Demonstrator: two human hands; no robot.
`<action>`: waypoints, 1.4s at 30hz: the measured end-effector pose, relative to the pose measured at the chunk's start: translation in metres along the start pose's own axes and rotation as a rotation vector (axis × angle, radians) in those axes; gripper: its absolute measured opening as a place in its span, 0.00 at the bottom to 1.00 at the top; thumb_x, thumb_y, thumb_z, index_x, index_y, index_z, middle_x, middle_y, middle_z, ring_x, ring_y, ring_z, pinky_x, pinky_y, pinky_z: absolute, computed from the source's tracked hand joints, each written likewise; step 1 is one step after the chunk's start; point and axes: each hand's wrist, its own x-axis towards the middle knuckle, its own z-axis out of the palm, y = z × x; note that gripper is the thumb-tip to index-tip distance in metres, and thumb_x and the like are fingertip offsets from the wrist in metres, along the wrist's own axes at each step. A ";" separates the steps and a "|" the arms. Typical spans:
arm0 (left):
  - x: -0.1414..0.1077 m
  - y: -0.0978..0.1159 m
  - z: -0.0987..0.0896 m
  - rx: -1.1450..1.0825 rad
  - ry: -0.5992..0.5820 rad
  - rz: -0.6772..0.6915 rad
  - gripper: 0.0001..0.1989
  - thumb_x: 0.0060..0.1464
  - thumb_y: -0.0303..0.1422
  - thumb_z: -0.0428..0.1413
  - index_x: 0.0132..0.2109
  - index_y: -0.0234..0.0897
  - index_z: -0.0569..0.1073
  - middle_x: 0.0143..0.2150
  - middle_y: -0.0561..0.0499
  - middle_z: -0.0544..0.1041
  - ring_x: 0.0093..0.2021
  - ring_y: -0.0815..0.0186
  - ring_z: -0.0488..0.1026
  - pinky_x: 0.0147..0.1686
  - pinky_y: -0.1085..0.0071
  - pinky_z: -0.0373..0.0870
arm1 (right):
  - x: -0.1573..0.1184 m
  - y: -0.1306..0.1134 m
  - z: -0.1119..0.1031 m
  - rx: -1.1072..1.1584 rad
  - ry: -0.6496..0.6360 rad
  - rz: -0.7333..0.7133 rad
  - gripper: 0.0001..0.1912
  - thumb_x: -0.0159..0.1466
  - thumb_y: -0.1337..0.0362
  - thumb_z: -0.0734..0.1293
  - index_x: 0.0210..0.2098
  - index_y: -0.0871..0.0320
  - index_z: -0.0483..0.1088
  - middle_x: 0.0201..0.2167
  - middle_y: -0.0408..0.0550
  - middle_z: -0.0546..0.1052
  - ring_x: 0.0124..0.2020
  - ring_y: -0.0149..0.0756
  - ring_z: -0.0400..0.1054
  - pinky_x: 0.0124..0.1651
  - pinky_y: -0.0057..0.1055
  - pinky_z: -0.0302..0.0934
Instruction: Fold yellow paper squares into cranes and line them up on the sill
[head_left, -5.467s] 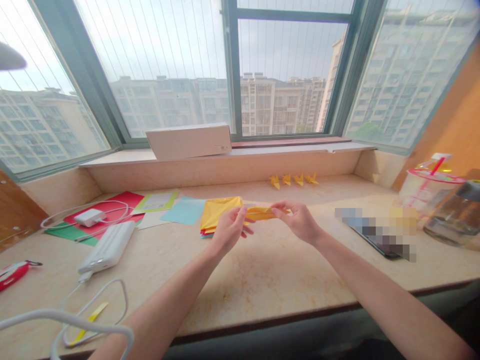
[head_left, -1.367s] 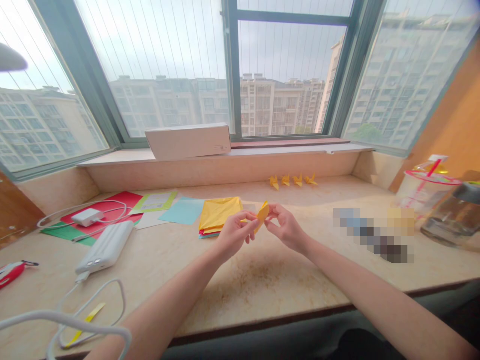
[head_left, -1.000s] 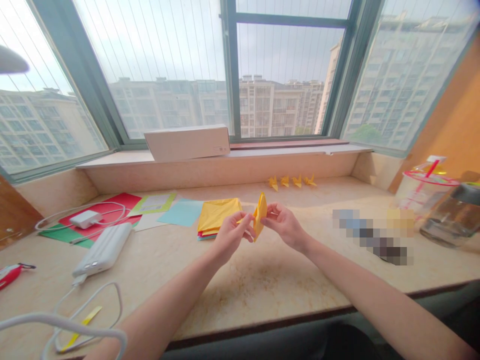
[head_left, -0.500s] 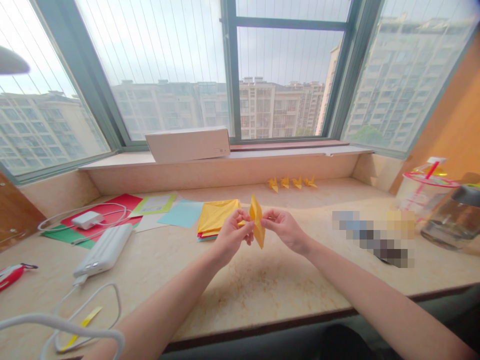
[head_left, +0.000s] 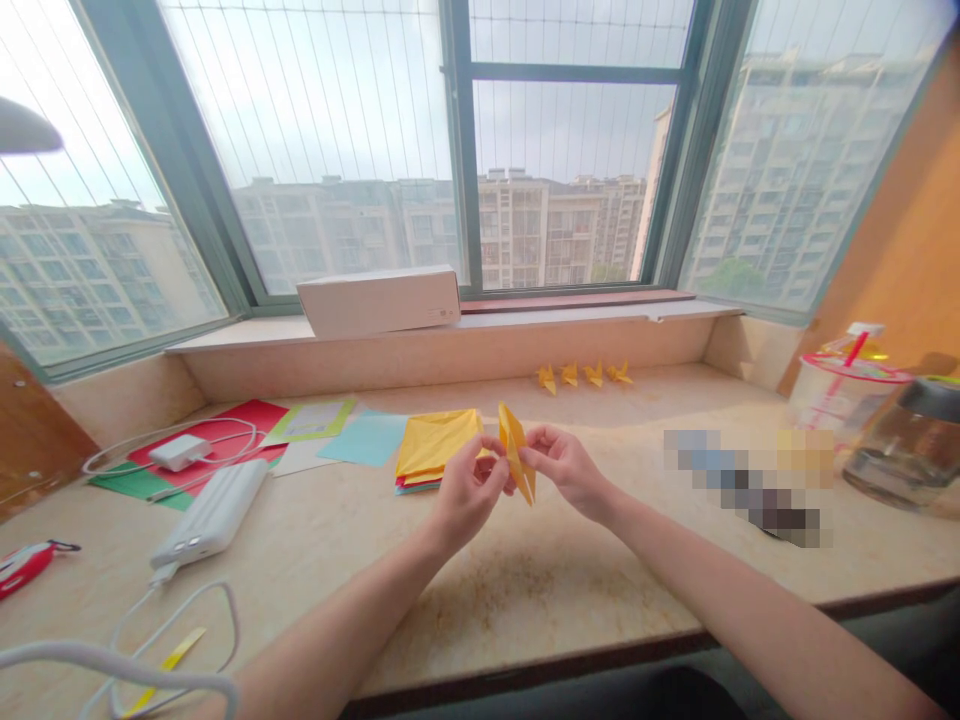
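Observation:
A folded yellow paper piece (head_left: 516, 455) is held upright between my two hands above the counter. My left hand (head_left: 471, 488) pinches its left side, fingers curled. On its right side, the thumb and fingers of my right hand (head_left: 564, 468) grip the edge. Just behind my left hand lies a stack of folded paper (head_left: 435, 445), yellow on top with red and blue below. Several small yellow paper cranes (head_left: 570, 374) stand in a row near the back wall of the counter.
At the left are a power bank (head_left: 212, 512), a white charger (head_left: 180, 452) with cables, coloured sheets (head_left: 365, 438) and a red object (head_left: 27, 568). A lidded cup (head_left: 840, 395) and glass jug (head_left: 904, 440) stand right. A white box (head_left: 381, 302) rests on the sill.
The view has tilted slightly upward. The yellow paper has turned a little between my hands, showing a pale edge at its lower tip. Both hands still hold it.

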 end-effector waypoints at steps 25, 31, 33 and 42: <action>0.006 -0.013 -0.009 0.362 0.087 0.247 0.06 0.57 0.33 0.56 0.35 0.35 0.75 0.33 0.50 0.75 0.32 0.66 0.74 0.33 0.71 0.73 | 0.000 0.008 0.012 -0.013 0.065 -0.041 0.17 0.54 0.53 0.75 0.31 0.57 0.69 0.28 0.42 0.75 0.30 0.33 0.70 0.37 0.31 0.64; 0.006 -0.018 -0.011 0.297 0.068 0.218 0.08 0.54 0.36 0.60 0.37 0.35 0.74 0.36 0.48 0.75 0.36 0.65 0.74 0.35 0.70 0.74 | 0.003 0.010 0.016 -0.094 0.112 -0.086 0.14 0.57 0.55 0.74 0.33 0.58 0.70 0.29 0.44 0.76 0.32 0.35 0.71 0.39 0.33 0.64; 0.008 -0.021 -0.012 0.223 0.091 0.171 0.09 0.53 0.36 0.61 0.38 0.35 0.73 0.36 0.49 0.75 0.36 0.65 0.74 0.36 0.70 0.73 | 0.004 0.010 0.016 -0.084 0.122 -0.079 0.14 0.56 0.55 0.74 0.32 0.58 0.71 0.30 0.45 0.76 0.33 0.35 0.71 0.39 0.33 0.65; 0.014 -0.018 -0.011 -0.114 0.081 -0.031 0.18 0.49 0.39 0.65 0.43 0.35 0.73 0.34 0.51 0.76 0.35 0.67 0.73 0.34 0.73 0.70 | 0.008 0.006 0.017 0.055 0.173 -0.056 0.19 0.51 0.55 0.77 0.35 0.57 0.70 0.29 0.44 0.78 0.33 0.36 0.73 0.41 0.34 0.66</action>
